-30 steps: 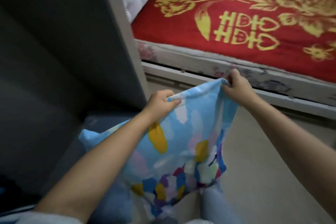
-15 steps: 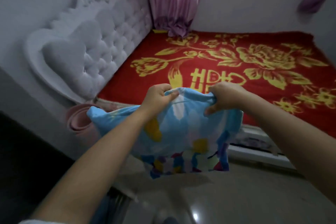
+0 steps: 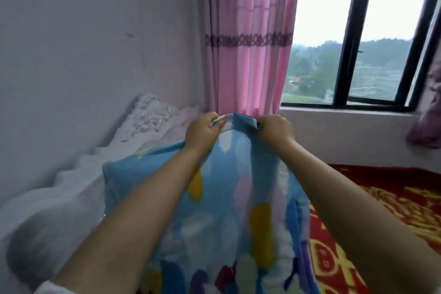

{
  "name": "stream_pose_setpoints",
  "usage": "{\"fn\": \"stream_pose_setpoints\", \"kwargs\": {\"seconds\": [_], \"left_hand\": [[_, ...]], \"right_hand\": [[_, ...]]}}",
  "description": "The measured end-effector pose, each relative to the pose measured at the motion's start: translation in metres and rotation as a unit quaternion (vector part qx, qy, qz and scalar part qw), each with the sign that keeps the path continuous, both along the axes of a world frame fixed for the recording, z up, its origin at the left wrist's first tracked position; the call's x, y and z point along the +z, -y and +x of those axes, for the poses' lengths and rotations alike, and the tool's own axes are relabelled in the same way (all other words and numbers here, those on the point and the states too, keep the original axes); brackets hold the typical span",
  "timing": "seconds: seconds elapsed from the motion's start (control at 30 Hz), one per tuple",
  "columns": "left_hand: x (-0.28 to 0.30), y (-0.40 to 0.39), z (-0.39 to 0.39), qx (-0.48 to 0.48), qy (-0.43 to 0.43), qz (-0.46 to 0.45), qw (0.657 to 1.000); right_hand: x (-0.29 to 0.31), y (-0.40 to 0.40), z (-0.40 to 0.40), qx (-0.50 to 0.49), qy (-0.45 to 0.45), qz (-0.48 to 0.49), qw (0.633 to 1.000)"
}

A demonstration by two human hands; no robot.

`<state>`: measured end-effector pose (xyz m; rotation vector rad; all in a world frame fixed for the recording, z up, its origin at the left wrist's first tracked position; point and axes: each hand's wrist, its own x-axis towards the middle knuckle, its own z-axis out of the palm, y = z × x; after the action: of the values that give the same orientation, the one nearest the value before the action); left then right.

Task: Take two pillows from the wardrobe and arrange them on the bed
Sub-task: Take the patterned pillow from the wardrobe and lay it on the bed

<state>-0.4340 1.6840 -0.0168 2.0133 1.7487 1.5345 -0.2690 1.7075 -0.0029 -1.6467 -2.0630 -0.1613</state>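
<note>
Head view shows the left hand (image 3: 202, 130) and right hand (image 3: 274, 127) pinching the top edge of a soft, light blue patterned fabric pillow (image 3: 229, 210), which sags; corners grip best

A plain pale wall (image 3: 83, 31) fills the upper left of the frame, with a white tufted headboard (image 3: 148, 119) below it. A pink curtain (image 3: 248, 38) hangs at centre top, beside a black-framed window (image 3: 346, 38) bright with daylight at upper right.
</note>
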Motion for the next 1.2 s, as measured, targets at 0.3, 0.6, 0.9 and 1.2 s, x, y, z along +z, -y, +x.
{"fn": "stream_pose_setpoints", "kwargs": {"seconds": [0.3, 0.6, 0.9, 1.2], "left_hand": [[0.098, -0.107, -0.028, 0.034, -0.096, 0.189, 0.977], [-0.072, -0.144, -0.031, -0.149, -0.171, -0.188, 0.956], [-0.249, -0.131, -0.015, -0.193, -0.271, -0.567, 0.753], [-0.318, -0.087, -0.034, -0.160, -0.228, -0.667, 0.691]], "right_hand": [[0.097, -0.108, -0.039, 0.030, -0.131, 0.221, 0.966], [-0.082, -0.137, 0.009, 0.113, 0.019, -0.095, 0.989], [-0.259, -0.103, 0.020, 0.097, 0.211, -0.563, 0.793], [-0.351, -0.088, 0.031, 0.096, 0.138, -0.618, 0.768]]}}
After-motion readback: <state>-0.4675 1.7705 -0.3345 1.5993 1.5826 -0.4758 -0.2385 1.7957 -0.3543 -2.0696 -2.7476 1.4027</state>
